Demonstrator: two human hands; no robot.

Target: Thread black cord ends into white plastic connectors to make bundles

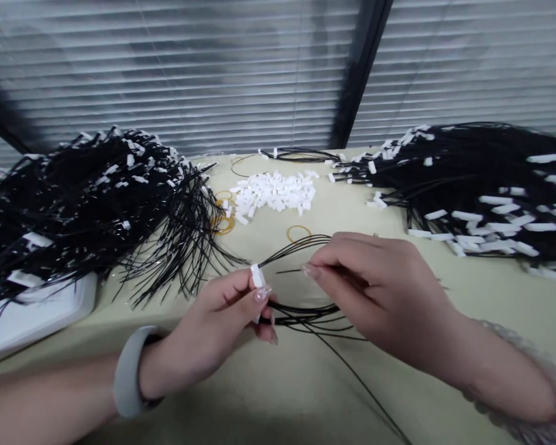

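Between the thumb and fingers of my left hand (227, 315) is a white plastic connector (258, 276), held tilted. Several black wires (301, 312) run out of it to the right, in an upper and a lower group. My right hand (380, 290) pinches a single black wire (288, 271), whose tip points left at the connector with a gap between them. The other fingers of that hand curl under and are partly hidden. One loose black wire (352, 371) trails down to the right from the bundle.
A heap of black wires with white connectors (134, 179) lies at left, partly over a white tray (65, 315). Loose white connectors (275, 191) form a pile behind my hands. Yellow rubber bands (299, 233) lie nearby. Another wire heap (482, 173) spreads at right, before window blinds (241, 74).
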